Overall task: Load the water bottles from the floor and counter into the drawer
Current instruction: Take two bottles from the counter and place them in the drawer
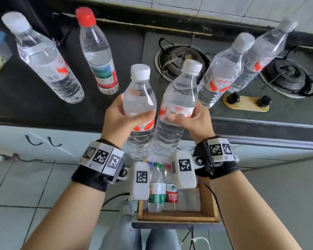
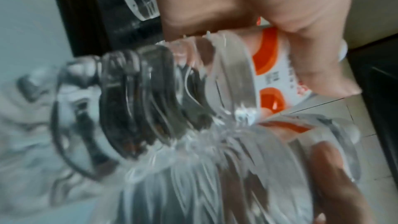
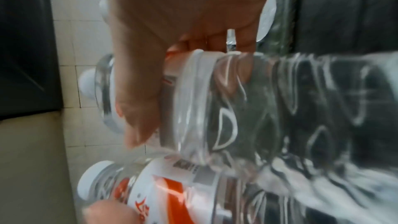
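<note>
My left hand (image 1: 123, 116) grips a clear white-capped water bottle (image 1: 139, 98) with an orange label, held upright in front of the counter. My right hand (image 1: 192, 117) grips a second such bottle (image 1: 177, 103), tilted against the first. In the left wrist view the left bottle (image 2: 193, 77) fills the frame under my fingers (image 2: 318, 67); in the right wrist view the right bottle (image 3: 258, 101) does, under my thumb (image 3: 137, 101). Below my wrists the wooden drawer (image 1: 177, 216) stands pulled out with several bottles (image 1: 156, 188) upright inside. More bottles stand on the black counter (image 1: 25, 105).
On the counter stand a white-capped bottle (image 1: 45, 60), a red-capped bottle (image 1: 98, 53) and two white-capped bottles (image 1: 222, 71) by the gas hob (image 1: 179, 56). A second burner (image 1: 289, 78) is on the right. Tiled floor (image 1: 25, 186) lies left of the drawer.
</note>
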Available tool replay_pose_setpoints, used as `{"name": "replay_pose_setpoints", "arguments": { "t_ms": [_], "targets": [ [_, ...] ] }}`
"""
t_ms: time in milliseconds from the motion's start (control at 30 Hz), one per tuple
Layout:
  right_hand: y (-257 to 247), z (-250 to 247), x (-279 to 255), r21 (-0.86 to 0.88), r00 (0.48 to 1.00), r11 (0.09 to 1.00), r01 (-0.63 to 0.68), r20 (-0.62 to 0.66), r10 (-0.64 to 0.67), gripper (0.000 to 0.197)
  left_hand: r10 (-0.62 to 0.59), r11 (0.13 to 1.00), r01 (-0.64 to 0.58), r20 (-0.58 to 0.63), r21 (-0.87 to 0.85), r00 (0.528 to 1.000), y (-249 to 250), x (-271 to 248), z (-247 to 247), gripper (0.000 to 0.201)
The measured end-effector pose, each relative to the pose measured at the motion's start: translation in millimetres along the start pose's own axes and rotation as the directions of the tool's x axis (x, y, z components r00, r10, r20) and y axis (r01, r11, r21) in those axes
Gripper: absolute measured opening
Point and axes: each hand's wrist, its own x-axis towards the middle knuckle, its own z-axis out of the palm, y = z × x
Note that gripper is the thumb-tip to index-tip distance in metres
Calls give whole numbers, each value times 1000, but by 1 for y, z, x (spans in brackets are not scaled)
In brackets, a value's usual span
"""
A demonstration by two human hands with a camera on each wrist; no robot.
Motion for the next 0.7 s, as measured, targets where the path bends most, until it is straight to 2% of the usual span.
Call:
{"name": "replay_pose_setpoints", "arguments": {
  "t_ms": [100,167,267,367,433,500,567,700],
  "targets": [
    [32,-21,-25,53,989,990,-129,73,125,49,-104,993,108,96,-43,990,-30,-18,16,65],
    [59,-39,-44,25,977,980,-199,84,196,54,-175,984,177,121,-10,977,-60,-31,29,72],
    [113,-65,-71,-30,944,949,-314,91,316,43,-268,963,259,148,76,952,-115,-50,48,65],
    [172,-85,-95,-124,903,899,-420,43,428,48,-366,929,352,152,113,918,-172,-66,72,67],
    [209,-94,-104,-208,865,843,-495,-30,501,44,-427,899,410,95,151,899,-212,-71,86,66],
    [243,-99,-105,-308,817,765,-566,-80,571,42,-482,851,453,51,264,875,-254,-70,99,73],
    [277,-105,-102,-398,751,660,-638,-132,647,49,-572,777,524,42,349,819,-288,-67,110,82],
    [332,-107,-96,-510,627,472,-719,-185,756,67,-711,646,646,14,407,703,-332,-58,123,92]
  ]
}}
